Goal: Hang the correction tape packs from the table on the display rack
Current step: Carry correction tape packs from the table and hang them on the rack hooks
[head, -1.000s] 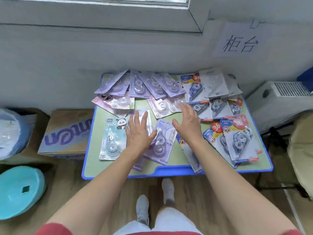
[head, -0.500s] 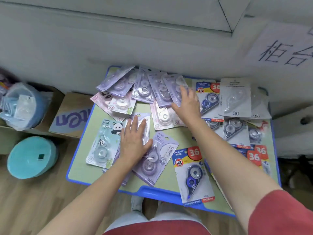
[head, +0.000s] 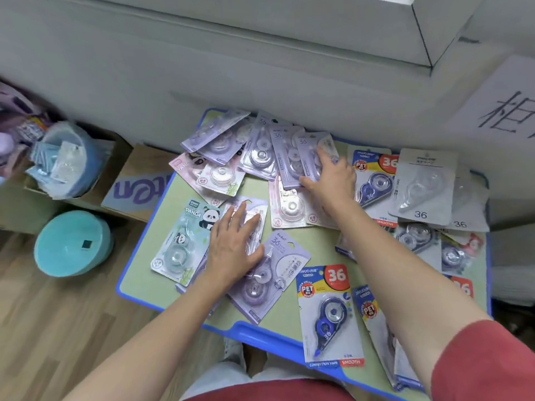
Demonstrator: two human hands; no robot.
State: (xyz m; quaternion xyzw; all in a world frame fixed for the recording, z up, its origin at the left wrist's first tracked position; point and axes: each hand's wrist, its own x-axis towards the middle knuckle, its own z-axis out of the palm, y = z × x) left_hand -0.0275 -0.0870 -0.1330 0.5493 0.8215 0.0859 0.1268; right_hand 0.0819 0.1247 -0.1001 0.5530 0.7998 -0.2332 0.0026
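Observation:
Several correction tape packs lie spread over a small green table with a blue rim (head: 139,273). My left hand (head: 234,250) rests flat, fingers straight, on a lilac pack (head: 254,209) near the table's front left, beside a pale blue panda pack (head: 185,241). My right hand (head: 330,180) reaches to the back row and lies on a fan of lilac packs (head: 289,157), thumb under the edge of one, fingers over it. A blue and yellow "36" pack (head: 330,314) lies at the front. No display rack is in view.
Left of the table stand a cardboard box (head: 136,183), a blue tub with packets (head: 66,160) and a turquoise bowl (head: 72,244) on the wooden floor. A grey wall runs behind the table. More packs crowd the table's right side (head: 422,186).
My right hand has moved from the table's middle up to the lilac packs in the back row. My left hand has stayed on its pack. The view has swung left and closer.

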